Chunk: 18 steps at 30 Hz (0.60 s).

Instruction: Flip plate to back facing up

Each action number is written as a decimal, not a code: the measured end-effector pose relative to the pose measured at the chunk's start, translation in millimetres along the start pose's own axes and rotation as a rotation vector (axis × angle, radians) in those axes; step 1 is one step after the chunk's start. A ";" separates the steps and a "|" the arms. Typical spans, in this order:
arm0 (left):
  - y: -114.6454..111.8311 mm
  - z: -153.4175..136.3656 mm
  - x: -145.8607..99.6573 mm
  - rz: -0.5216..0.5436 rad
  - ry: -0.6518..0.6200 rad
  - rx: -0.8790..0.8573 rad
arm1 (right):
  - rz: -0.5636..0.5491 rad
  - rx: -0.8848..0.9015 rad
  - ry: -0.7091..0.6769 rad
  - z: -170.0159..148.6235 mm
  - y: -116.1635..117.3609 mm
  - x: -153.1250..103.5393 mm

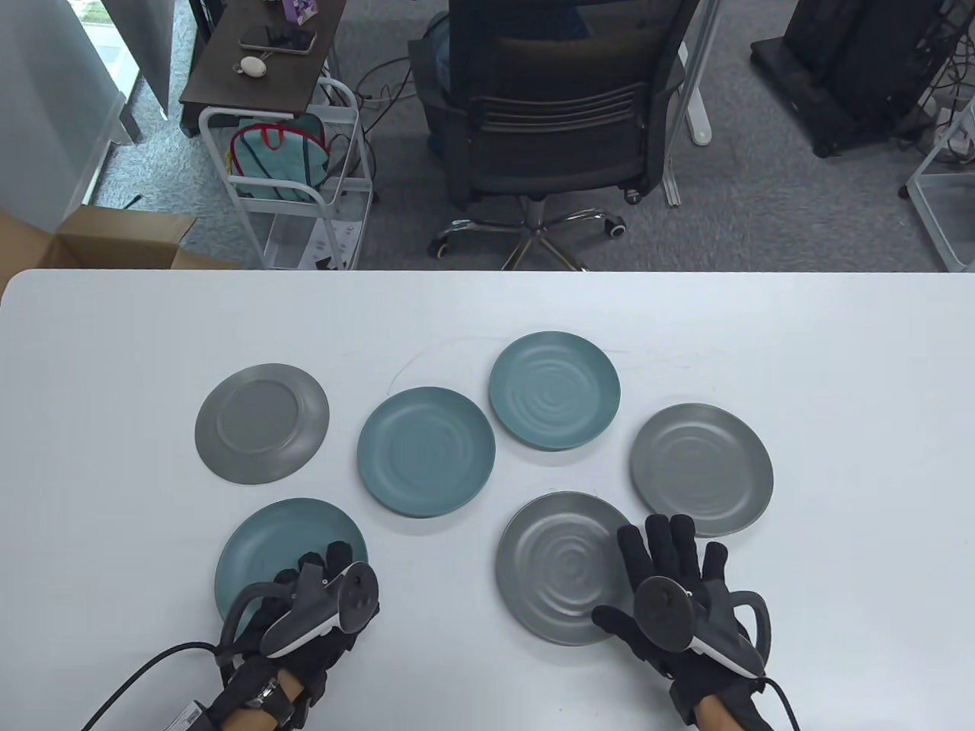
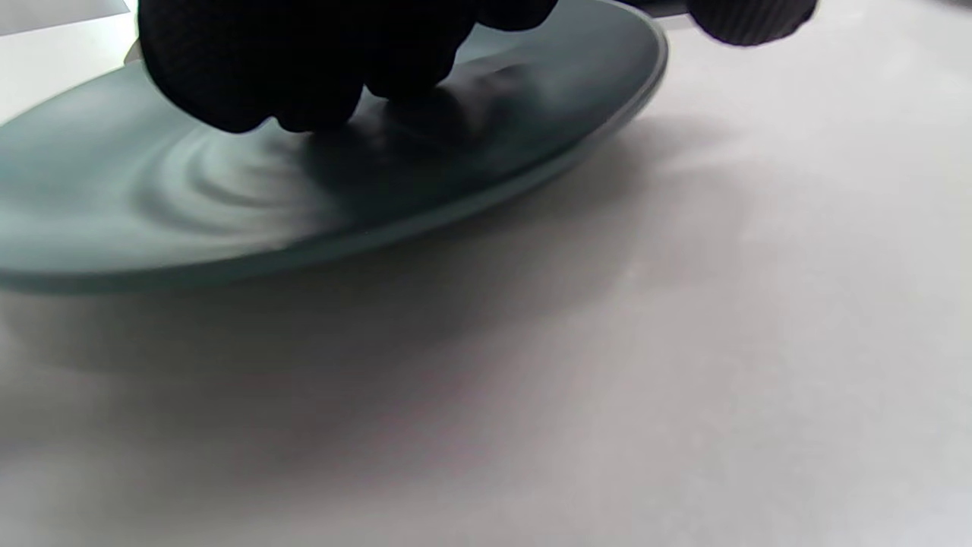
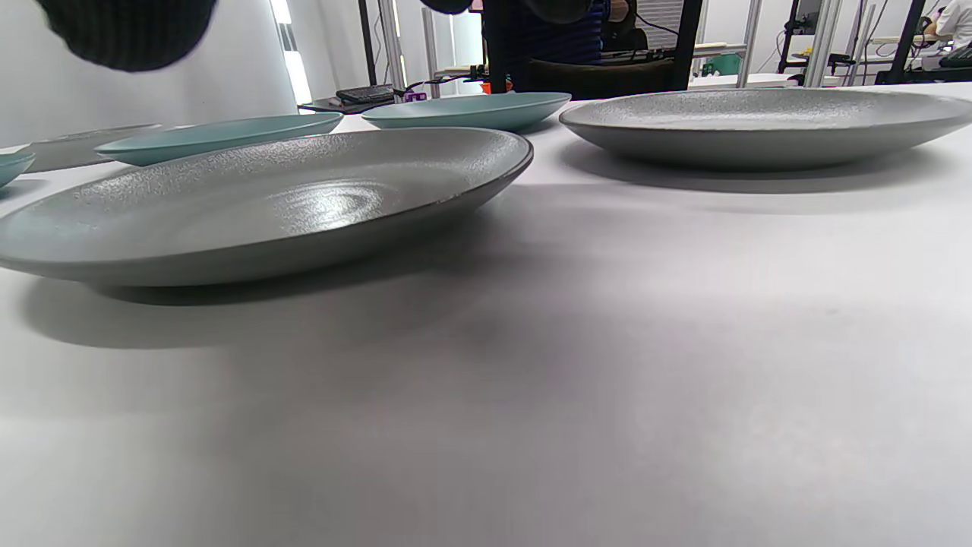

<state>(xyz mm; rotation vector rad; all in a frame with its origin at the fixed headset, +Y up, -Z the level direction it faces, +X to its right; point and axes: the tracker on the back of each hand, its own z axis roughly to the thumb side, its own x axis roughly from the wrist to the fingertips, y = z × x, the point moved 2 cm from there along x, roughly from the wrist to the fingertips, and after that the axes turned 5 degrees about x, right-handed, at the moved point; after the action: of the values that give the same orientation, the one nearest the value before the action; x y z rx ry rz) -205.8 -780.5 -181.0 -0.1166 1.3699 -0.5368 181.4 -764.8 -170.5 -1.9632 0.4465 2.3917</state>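
Note:
Six plates lie on the white table (image 1: 838, 365). A teal plate (image 1: 274, 544) lies face up at the near left. My left hand (image 1: 320, 567) is over its near right part. In the left wrist view my fingers (image 2: 304, 83) press on the ringed face of this plate (image 2: 152, 205), and the thumb (image 2: 752, 19) stands off past the rim. A grey plate (image 1: 560, 567) lies face up at the near middle. My right hand (image 1: 663, 548) lies flat with fingers spread over its right rim. The right wrist view shows this plate (image 3: 266, 197) flat on the table.
A grey plate (image 1: 261, 422) at the far left lies back up. Two teal plates (image 1: 425, 451) (image 1: 554, 390) and another grey plate (image 1: 701, 468) lie face up behind my hands. An office chair (image 1: 556, 114) stands beyond the table's far edge.

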 end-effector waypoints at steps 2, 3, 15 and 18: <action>-1.8 3.4 0.2 -0.001 0.000 0.020 | 0.000 -0.001 -0.001 0.4 -0.1 -0.3; -2.9 5.7 0.7 0.002 0.000 0.036 | 0.000 -0.001 -0.001 0.4 0.1 -0.4; -3.1 12.4 2.7 0.005 0.028 0.092 | 0.003 0.007 -0.009 1.9 0.6 -1.2; -2.4 13.4 3.7 0.000 0.028 0.092 | 0.004 0.006 -0.011 2.4 0.6 -1.3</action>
<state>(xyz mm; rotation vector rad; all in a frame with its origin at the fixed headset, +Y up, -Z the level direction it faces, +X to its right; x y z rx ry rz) -193.3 -787.2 -180.5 -0.0347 1.3698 -0.6022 179.2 -764.7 -168.7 -1.9479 0.4580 2.3993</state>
